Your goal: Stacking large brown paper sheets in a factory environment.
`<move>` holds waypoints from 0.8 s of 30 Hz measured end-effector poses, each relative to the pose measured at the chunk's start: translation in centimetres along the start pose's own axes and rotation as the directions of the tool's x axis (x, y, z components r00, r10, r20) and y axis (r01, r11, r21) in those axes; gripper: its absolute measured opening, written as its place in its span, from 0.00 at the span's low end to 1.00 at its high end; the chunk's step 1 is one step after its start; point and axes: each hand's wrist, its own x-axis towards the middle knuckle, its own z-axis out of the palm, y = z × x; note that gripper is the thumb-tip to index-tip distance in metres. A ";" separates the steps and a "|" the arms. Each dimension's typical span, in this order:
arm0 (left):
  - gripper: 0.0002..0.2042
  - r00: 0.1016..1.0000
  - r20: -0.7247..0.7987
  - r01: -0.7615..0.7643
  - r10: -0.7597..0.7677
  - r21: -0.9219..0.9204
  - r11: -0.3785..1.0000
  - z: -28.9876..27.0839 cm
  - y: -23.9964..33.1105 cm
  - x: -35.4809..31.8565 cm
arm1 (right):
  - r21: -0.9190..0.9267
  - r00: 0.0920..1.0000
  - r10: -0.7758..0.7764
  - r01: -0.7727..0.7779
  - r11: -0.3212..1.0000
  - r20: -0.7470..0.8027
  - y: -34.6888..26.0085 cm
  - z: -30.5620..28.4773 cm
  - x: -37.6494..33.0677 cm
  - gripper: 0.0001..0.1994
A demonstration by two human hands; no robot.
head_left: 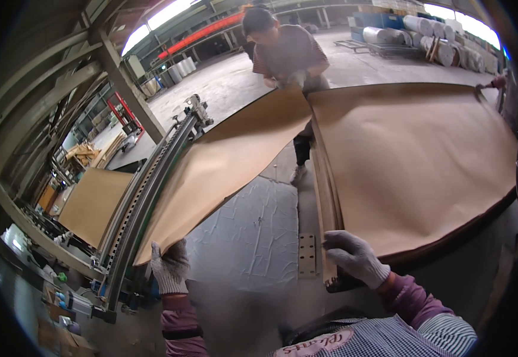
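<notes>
My left hand (171, 268), in a white knit glove, pinches the near corner of a brown sheet (229, 157), which looks like veneer or thick paper. That sheet slopes up and away to a co-worker's gloved hands (297, 77) at its far end. My right hand (357, 259), gloved too, is at the near left corner of a stack topped by another brown sheet (413, 154). Its fingers are bent and apart, with nothing visible between them; whether they touch the stack I cannot tell.
Left of me runs a long machine rail (146, 205), with another brown sheet (95, 205) beyond it. A grey covered surface (253, 232) lies between rail and stack. Another person's hand (497, 82) holds the stack's far right corner. Wrapped rolls (419, 27) stand behind.
</notes>
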 end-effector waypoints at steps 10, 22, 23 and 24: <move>0.20 0.996 0.078 0.040 -0.047 0.095 0.995 9.2 -6.7 -4.8 | 0.419 0.965 0.024 -0.135 0.898 0.260 -5.6 -1.8 -0.3 0.26; 0.24 0.872 0.383 -0.047 -0.305 0.685 0.727 11.7 -13.6 -13.7 | 0.531 0.986 0.004 -0.093 0.842 0.167 -5.9 -1.2 -3.1 0.36; 0.23 0.876 0.281 0.163 -0.391 0.591 0.790 14.3 -15.3 -15.7 | 0.269 0.986 0.020 -0.064 0.961 0.166 -5.7 -1.5 -4.4 0.26; 0.23 0.850 0.189 0.365 -0.492 0.463 0.808 16.9 -17.0 -18.0 | -0.015 0.977 -0.172 0.175 0.984 0.126 -3.6 -1.6 -5.6 0.21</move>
